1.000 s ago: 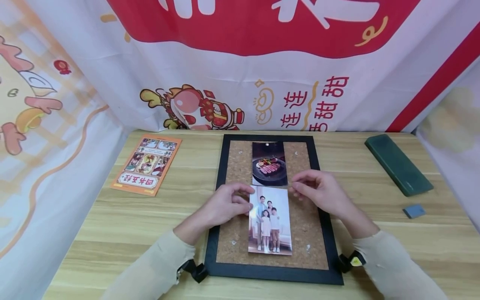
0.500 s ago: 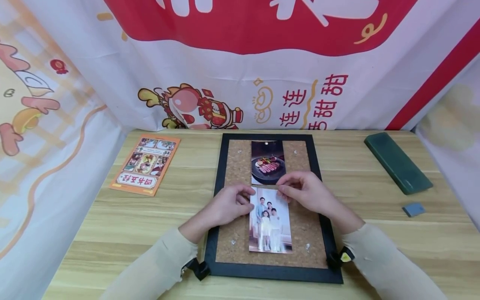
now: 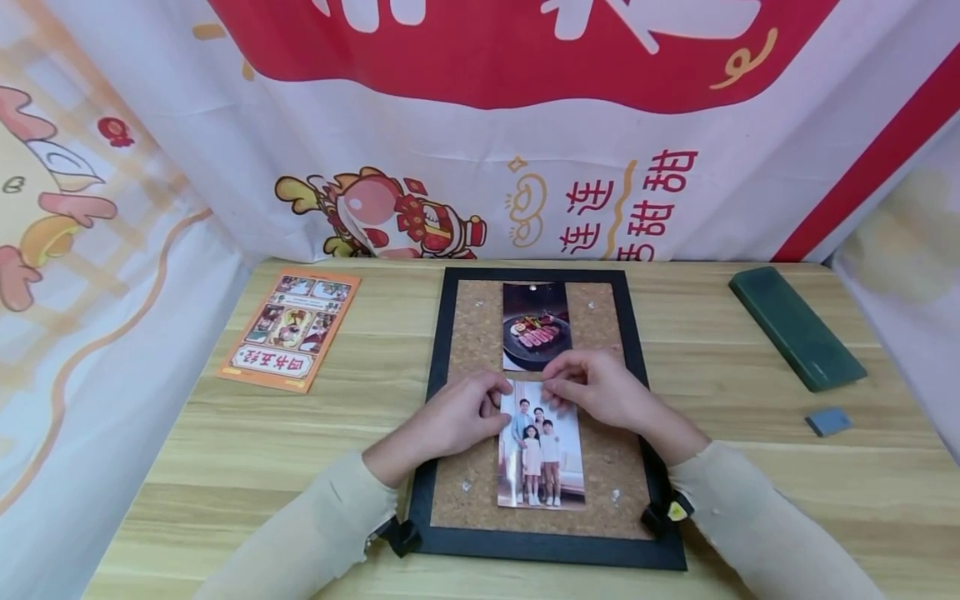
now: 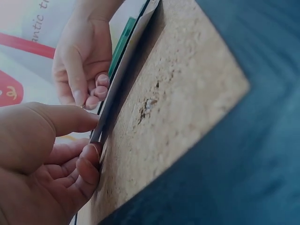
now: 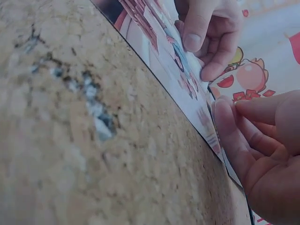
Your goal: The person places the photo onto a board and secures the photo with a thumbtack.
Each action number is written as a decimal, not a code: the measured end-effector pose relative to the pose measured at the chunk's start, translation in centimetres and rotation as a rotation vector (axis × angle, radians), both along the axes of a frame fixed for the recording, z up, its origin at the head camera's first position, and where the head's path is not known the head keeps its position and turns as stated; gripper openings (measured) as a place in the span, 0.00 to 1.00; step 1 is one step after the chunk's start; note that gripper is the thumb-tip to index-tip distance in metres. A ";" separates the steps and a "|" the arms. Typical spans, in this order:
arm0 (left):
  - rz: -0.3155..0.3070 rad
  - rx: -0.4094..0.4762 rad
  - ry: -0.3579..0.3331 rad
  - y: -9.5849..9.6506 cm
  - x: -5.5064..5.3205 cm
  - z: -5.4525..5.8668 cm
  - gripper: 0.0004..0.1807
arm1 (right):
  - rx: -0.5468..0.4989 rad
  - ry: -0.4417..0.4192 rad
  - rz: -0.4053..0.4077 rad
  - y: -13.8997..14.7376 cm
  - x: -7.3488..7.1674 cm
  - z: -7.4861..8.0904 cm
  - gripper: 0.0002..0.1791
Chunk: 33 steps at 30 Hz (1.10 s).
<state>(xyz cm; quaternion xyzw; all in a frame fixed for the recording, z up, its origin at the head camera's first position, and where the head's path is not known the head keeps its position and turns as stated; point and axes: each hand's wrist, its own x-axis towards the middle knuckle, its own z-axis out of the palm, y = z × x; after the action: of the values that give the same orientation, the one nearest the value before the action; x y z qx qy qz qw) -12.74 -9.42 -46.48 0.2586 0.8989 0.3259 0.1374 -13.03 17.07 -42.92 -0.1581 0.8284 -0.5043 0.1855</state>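
Observation:
A family photo lies on a black-framed cork board, just below a photo of a steak dish. That upper photo has a small shiny pin at its top edge. My left hand pinches the family photo near its upper left corner; the left wrist view shows the photo edge between thumb and finger, raised off the cork. At the photo's top edge, my right hand pinches a tiny pushpin between thumb and index finger, mostly hidden by the fingertips.
An orange printed card lies on the wooden table at left. A dark green case and a small blue-grey block are at right. Printed cloth hangs behind. Silvery marks dot the cork.
My right hand has moved left from beside the photos to the family photo's top edge. The left hand keeps its hold, and the family photo has shifted down very slightly.

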 end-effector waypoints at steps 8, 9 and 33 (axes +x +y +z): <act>0.014 -0.046 -0.016 0.7 1.2 3.3 0.17 | 0.056 -0.070 -0.030 -1.0 -0.4 -0.3 0.06; 0.015 -0.050 -0.011 0.7 1.2 3.4 0.17 | 0.057 -0.090 -0.035 -1.1 -0.5 -0.3 0.06; 0.006 -0.012 -0.051 0.4 0.2 1.3 0.20 | 0.021 -0.361 -0.130 -3.0 -1.7 0.7 0.07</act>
<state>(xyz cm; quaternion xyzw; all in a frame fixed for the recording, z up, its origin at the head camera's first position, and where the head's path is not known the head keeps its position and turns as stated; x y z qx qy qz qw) -12.56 -9.07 -45.17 0.2467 0.8978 0.3275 0.1609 -14.70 14.05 -42.24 -0.0092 0.7954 -0.5267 0.2996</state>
